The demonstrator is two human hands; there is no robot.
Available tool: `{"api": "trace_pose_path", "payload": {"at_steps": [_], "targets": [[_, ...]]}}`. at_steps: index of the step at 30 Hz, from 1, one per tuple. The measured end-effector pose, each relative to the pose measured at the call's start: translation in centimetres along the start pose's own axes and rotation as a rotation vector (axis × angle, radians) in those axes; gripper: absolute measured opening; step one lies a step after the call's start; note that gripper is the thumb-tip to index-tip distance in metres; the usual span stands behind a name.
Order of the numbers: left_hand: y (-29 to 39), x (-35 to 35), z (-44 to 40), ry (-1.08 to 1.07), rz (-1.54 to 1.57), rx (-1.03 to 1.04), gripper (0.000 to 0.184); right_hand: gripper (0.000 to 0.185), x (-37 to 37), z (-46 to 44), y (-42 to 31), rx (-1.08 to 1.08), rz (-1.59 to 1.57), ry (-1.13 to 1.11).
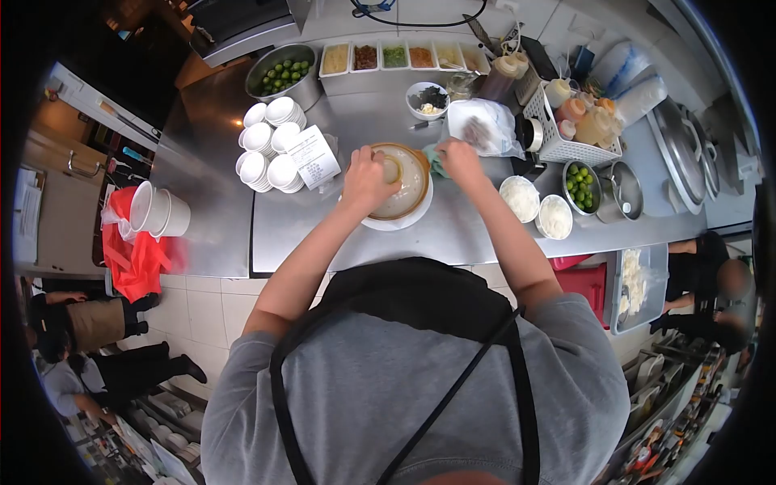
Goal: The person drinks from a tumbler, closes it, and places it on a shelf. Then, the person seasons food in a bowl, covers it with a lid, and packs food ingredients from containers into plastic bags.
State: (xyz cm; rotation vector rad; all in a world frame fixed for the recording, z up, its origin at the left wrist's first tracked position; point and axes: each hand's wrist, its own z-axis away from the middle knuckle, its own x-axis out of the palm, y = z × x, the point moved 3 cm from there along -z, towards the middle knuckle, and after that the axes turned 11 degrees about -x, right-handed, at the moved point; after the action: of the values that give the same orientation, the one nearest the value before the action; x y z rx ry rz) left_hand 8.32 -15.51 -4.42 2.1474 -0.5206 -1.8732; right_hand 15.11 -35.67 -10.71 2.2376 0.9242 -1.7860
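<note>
In front of me a round clay pot (419,190) with a pale top and brown rim sits on a white plate (402,222). Its top looks like a lid with a ring-shaped knob (393,170). The fingers of my left hand (368,179) are closed on that knob. At the pot's right edge, my right hand (461,162) pinches a green cloth (436,164), which touches the rim. What is inside the pot is hidden.
White cups (271,137) and a printed slip (314,158) stand left. Behind are a bowl of limes (283,77), topping trays (394,58) and a small bowl (428,101). To the right are a plastic bag (483,129), white-filled bowls (519,199) and a bottle basket (570,145). People are on both sides.
</note>
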Motion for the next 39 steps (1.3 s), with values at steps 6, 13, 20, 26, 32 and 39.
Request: {"api": "trace_pose_path", "payload": {"at_steps": [6, 13, 20, 26, 32, 39], "targets": [[-0.6, -0.5, 0.0, 0.002, 0.058, 0.057, 0.061, 0.016, 6.7, 0.9, 0.8, -0.019, 0.133, -0.028], [-0.4, -1.0, 0.3, -0.031, 0.093, 0.019, 0.063, 0.014, 2.2, 11.4, -5.5, -0.129, 0.12, -0.243], [-0.8, -0.8, 0.1, -0.052, 0.08, 0.013, 0.06, 0.013, -1.1, 21.4, -6.7, 0.004, -0.276, -0.135], [-0.8, -0.6, 0.4, -0.043, 0.087, 0.004, 0.058, 0.009, 1.5, 16.1, -2.9, 0.208, -0.006, -0.084], [-0.8, -0.9, 0.6, -0.063, 0.101, 0.014, 0.06, 0.028, 2.8, 7.5, -0.3, 0.29, 0.135, 0.033], [-3.9, -2.0, 4.5, 0.244, 0.396, 0.123, 0.054, 0.034, 2.5, 11.4, -6.2, 0.225, 0.238, -0.112]]}}
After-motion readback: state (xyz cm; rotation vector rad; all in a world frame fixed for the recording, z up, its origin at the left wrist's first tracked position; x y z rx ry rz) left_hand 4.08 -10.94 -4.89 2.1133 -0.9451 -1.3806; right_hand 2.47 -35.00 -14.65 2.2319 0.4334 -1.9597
